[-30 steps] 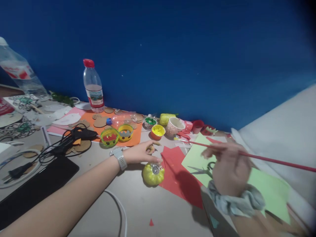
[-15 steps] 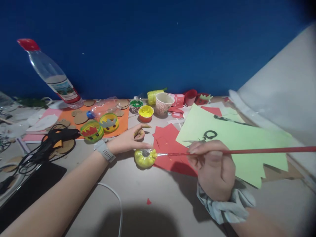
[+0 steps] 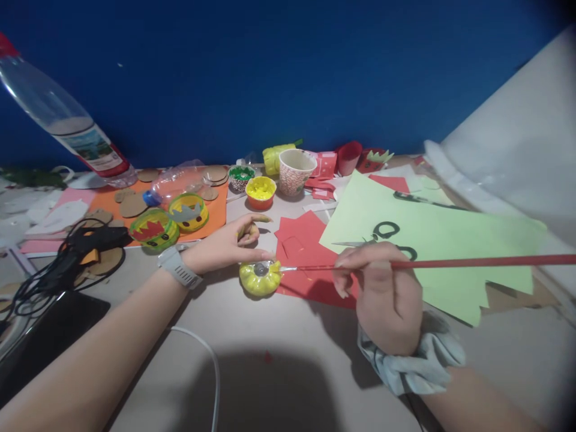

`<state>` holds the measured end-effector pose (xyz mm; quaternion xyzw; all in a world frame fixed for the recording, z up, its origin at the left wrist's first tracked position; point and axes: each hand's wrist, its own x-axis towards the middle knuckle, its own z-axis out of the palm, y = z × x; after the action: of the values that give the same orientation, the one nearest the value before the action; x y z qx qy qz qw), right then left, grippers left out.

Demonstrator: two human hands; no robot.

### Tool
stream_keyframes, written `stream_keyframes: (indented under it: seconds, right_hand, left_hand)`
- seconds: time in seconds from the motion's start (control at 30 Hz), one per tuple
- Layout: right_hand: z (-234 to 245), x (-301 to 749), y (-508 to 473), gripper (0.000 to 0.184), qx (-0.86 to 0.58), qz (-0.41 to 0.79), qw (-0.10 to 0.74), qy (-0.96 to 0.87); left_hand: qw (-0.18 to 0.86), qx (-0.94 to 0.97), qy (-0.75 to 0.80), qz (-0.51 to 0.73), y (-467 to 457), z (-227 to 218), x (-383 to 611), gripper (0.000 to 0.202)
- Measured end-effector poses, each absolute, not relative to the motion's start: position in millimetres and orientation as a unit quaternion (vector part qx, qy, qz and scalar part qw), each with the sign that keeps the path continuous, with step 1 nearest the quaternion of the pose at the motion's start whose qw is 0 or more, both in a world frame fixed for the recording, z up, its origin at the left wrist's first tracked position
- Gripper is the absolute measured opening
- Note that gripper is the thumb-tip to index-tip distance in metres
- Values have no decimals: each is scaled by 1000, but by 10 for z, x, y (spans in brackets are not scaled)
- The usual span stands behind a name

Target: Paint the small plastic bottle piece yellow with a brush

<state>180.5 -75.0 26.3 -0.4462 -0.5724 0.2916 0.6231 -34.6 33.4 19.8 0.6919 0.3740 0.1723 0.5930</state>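
Worktop [image 3: 279,327] against a blue wall [image 3: 270,72], seen from above. The yellow cup [image 3: 260,284], a low lobed piece, sits near the middle of the worktop, at the left edge of the red paper [image 3: 308,240]. The left hand [image 3: 231,243] has thumb and forefinger spread, the thumb at the cup's rear rim; whether it presses or merely rests there is hard to make out. The right hand [image 3: 389,294] pinches the red paintbrush [image 3: 468,262] between thumb and fingers, its tip at the cup's right side. Open room lies from the cup toward the near side, between the white cable [image 3: 213,354] and the right forearm [image 3: 477,396], with one small red scrap [image 3: 268,357] in shadow. Along the back edge, the paint bowl [image 3: 260,192] stands beside the paper cup [image 3: 294,174]. The scissors [image 3: 386,230] are partly hidden behind the right hand; the frame cuts off the brush's far end, the tall bottle [image 3: 85,141] at the back left corner and the worktop's near edge.
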Motion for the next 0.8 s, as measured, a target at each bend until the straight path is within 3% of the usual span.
stream_keyframes:
  seconds: [0.23,0.63,0.8]
  right_hand:
    - [223,1853,-756,27,-406,301,660,-556]
    - [177,1858,-740,23,-395,329,646,-565]
    - [201,1864,-764,23,-399,283,660,-570]
  left_hand:
    - [586,702,372,162,338,208,-350,62]
    - [579,703,382,157,336,223,-332,62]
    - [589,695,379,159,345,185,-335,63]
